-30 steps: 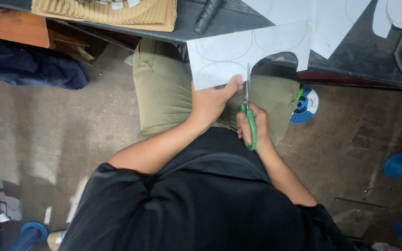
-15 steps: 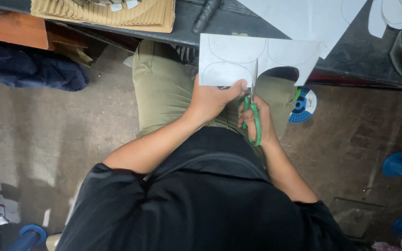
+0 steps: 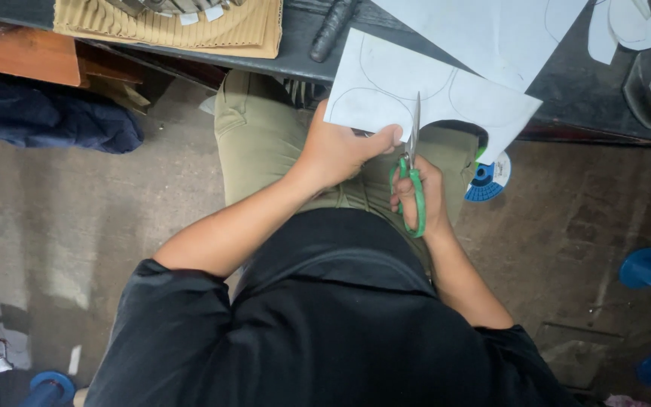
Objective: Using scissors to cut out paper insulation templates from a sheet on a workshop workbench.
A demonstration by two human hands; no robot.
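Observation:
My left hand (image 3: 340, 151) grips the lower edge of a pale sheet (image 3: 386, 87) with curved outlines drawn on it, thumb on top. My right hand (image 3: 425, 197) is closed through the green handles of a pair of scissors (image 3: 412, 169). The steel blades point up and sit in a cut running into the sheet just right of my left thumb. Both hands are above my lap, in front of olive trousers (image 3: 258, 143).
A dark workbench (image 3: 566, 83) runs along the top with a larger pale sheet (image 3: 491, 30), cut-out shapes (image 3: 627, 26), a dark tool handle (image 3: 333, 30) and ribbed tan material (image 3: 182, 26). A blue disc (image 3: 487, 181) lies on the concrete floor. Blue stool parts (image 3: 649, 271) stand at right.
The sheet has shifted left and turned in my left hand. The scissors' blades have moved further up into the sheet.

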